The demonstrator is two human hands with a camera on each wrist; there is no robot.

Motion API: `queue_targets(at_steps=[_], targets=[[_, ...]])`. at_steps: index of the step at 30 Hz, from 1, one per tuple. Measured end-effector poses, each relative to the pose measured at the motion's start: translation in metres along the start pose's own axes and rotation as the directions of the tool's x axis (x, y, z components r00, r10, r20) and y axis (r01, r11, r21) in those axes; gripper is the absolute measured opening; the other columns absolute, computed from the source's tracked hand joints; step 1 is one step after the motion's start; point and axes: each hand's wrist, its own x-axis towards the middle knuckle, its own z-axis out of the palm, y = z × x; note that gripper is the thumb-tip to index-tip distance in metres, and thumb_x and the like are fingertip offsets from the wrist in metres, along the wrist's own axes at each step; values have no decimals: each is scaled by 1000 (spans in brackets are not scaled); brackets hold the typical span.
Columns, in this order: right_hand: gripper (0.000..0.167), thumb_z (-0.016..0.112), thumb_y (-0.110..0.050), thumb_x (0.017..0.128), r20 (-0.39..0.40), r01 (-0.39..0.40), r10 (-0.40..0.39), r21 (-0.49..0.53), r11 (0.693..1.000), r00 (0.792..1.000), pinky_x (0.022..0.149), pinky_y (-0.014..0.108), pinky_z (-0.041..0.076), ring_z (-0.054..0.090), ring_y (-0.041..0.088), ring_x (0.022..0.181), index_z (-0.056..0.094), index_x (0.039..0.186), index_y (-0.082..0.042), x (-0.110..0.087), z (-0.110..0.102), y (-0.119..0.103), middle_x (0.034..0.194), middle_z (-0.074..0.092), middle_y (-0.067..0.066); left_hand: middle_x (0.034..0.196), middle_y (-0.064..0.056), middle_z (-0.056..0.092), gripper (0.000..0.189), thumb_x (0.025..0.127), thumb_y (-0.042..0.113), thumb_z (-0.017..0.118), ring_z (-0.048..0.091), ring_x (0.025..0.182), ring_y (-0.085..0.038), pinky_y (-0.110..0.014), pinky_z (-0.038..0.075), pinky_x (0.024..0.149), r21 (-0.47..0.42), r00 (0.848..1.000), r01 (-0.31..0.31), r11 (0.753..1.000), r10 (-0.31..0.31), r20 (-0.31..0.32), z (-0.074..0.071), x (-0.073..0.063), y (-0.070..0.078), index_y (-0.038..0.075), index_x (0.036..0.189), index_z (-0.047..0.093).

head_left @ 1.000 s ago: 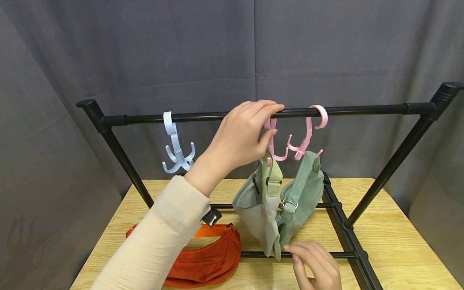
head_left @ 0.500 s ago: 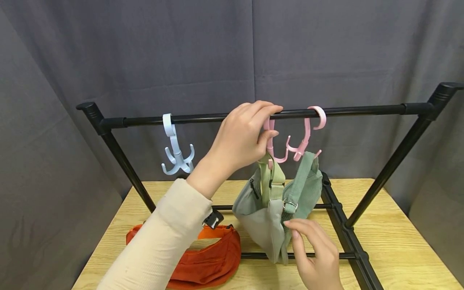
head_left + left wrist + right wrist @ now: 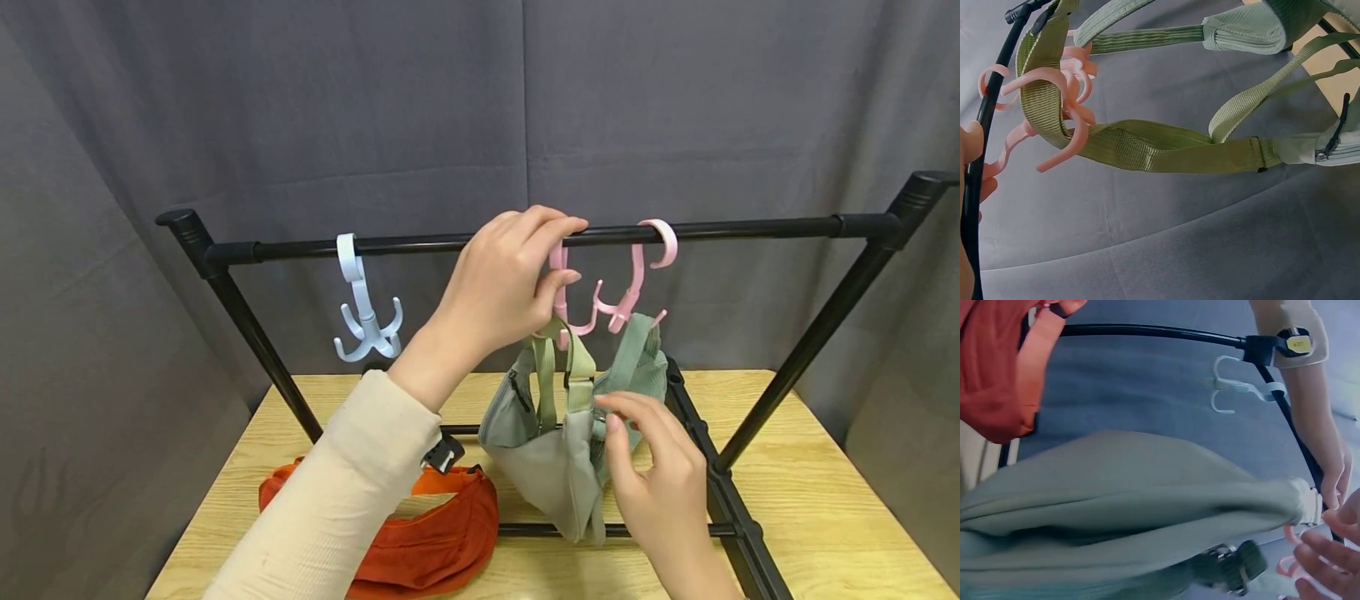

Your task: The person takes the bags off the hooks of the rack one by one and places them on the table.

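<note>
My left hand (image 3: 502, 279) grips the black rail (image 3: 750, 230) from above, its thumb against a pink hook hanger (image 3: 557, 258). From that hanger's hook hangs a grey-green waist bag (image 3: 543, 483) by its light green strap (image 3: 1172, 150), which is looped over the pink prongs in the left wrist view. My right hand (image 3: 663, 483) is raised at the bag's right side, fingers loosely bent, fingertips right by the strap's lower end. Behind it, a darker green corduroy bag (image 3: 651, 367) hangs from a second pink hanger (image 3: 632, 283), partly hidden by the right hand.
A light blue hook hanger (image 3: 365, 308) hangs bare farther left on the rail. An orange-red waist bag (image 3: 442, 542) lies on the wooden table (image 3: 832, 517) below my left forearm. The rack's black lower bars (image 3: 517, 530) cross the table, and grey curtains stand behind.
My right hand has risen from the bag's bottom to the strap end. The grey-green bag has swung slightly and its strap loop has spread wider. The left hand stays on the rail.
</note>
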Motion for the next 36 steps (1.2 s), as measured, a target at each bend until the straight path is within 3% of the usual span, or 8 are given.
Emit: queue_targets(at_steps=[9, 18, 23, 29, 36], targets=[[32, 72, -3, 87, 49, -82, 86, -80, 993, 995, 71, 23, 46, 64, 16, 83, 67, 119, -8, 28, 6, -13, 102, 69, 3, 116, -2, 66, 35, 91, 20, 71, 64, 102, -20, -26, 42, 101, 2, 1000, 7, 1000, -7, -4, 0, 0, 0, 9, 124, 67], [51, 83, -18, 81, 109, -139, 161, -192, 972, 981, 62, 38, 52, 64, 19, 77, 60, 125, -7, 33, 12, -18, 98, 66, 8, 116, -2, 66, 35, 92, 22, 70, 64, 102, -20, -26, 43, 99, 12, 1000, 12, 1000, -13, 11, -1, 1, 0, 10, 125, 67], [52, 85, -15, 79, 111, -142, 168, -213, 967, 980, 58, 36, 49, 60, 18, 70, 61, 124, -6, 33, 13, -18, 90, 64, 7, 120, -2, 65, 37, 94, 24, 69, 63, 105, -20, -26, 41, 103, 9, 999, 12, 1000, -12, 37, -4, 0, 0, 10, 129, 65], [46, 81, -11, 81, 93, -141, 164, -215, 966, 982, 54, 33, 43, 53, 15, 64, 64, 123, -6, 32, 13, -18, 79, 60, 4, 127, -4, 62, 37, 101, 17, 57, 61, 110, -21, -25, 34, 109, -10, 995, 10, 1000, -9, 98, -9, -1, -1, 9, 137, 59], [41, 81, -9, 82, 74, -108, 123, -186, 977, 990, 63, 24, 46, 59, 15, 69, 67, 120, -8, 36, 10, -17, 86, 63, 3, 126, -5, 64, 35, 99, 16, 59, 61, 110, -21, -24, 36, 108, -29, 997, -13, 1000, 15, 72, -8, -1, -3, 5, 133, 60]])
